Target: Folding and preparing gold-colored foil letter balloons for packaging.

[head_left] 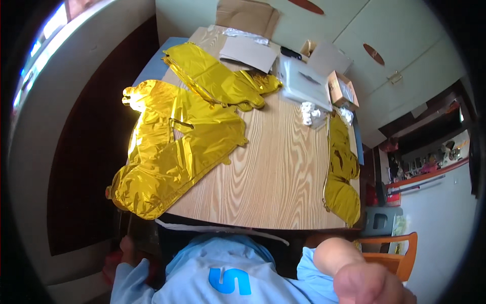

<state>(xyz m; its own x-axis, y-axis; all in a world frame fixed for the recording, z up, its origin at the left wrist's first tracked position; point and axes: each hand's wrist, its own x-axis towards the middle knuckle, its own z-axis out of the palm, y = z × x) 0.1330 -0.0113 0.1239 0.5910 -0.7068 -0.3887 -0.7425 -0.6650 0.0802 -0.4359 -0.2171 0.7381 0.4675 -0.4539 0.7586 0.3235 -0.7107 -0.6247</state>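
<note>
Big gold foil here, lying across the left of my table; narrow foil along the right edge. My left hand hangs low, right hand blurred up close, and I can't tell either's grip.
</note>
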